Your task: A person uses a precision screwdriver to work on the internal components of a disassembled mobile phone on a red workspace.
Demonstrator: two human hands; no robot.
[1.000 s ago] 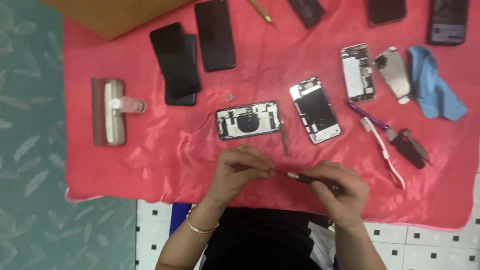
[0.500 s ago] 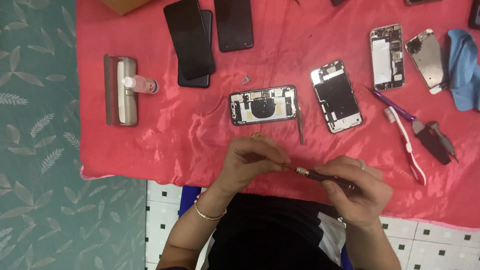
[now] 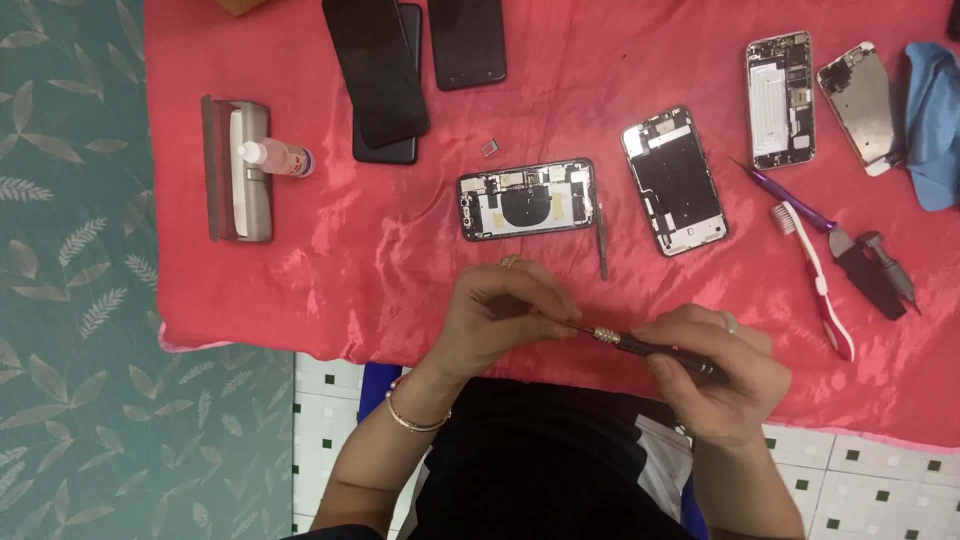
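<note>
Both hands on slim dark screwdriver (image 3: 655,348): my right hand (image 3: 720,375) clamps its handle, my left hand (image 3: 500,315) fingertips pinch the knurled metal tip, over glossy red cloth (image 3: 400,260).

Red cloth (image 3: 330,270) bearing 3 opened phones (image 3: 527,199).

Left hand (image 3: 505,315): ring on one finger, thin gold bangle (image 3: 415,418) at the wrist. Right hand (image 3: 720,375): silver ring (image 3: 730,322). Both forearms bare. Black top (image 3: 540,460), white patch at 3 o'clock.
</note>
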